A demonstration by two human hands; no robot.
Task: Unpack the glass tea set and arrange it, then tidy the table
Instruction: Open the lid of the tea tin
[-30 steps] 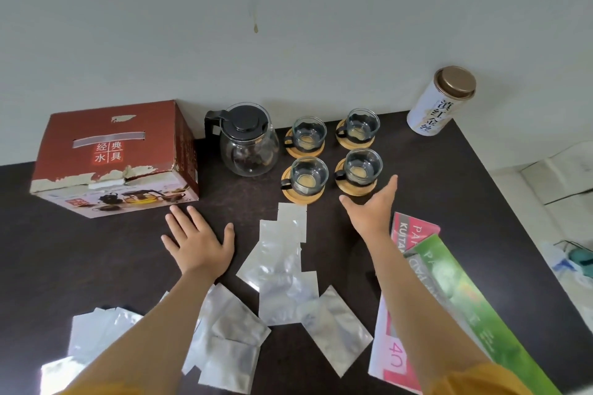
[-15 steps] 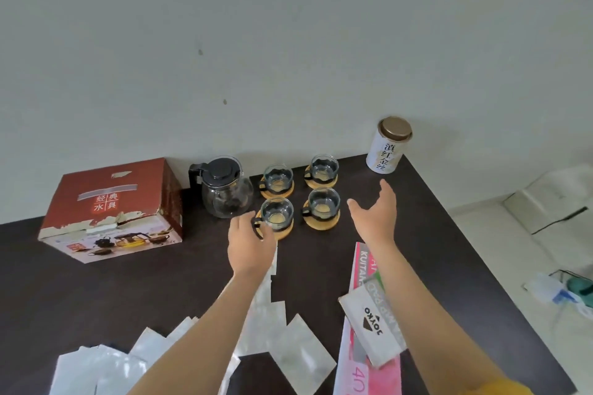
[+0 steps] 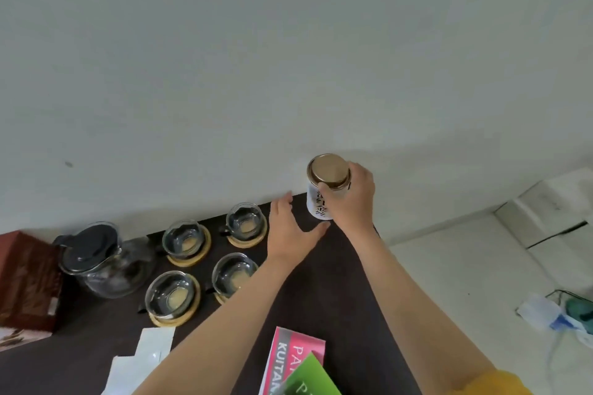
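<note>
At the dark table's [image 3: 327, 285] far right corner, the white cylindrical tea tin with a gold lid [image 3: 324, 189] is gripped by the right hand [image 3: 351, 199], the left hand [image 3: 288, 231] spread flat beside it, while the glass teapot [image 3: 102, 263] and four cups already stand arranged and loose packets [image 3: 141, 359] remain to be cleared.

- Both forearms are bare, with no watch, ring or bracelet showing on the left hand [image 3: 290, 231] or right hand [image 3: 351, 200].
- A mustard-yellow sleeve [image 3: 494, 383] covers the right upper arm at five o'clock.
</note>
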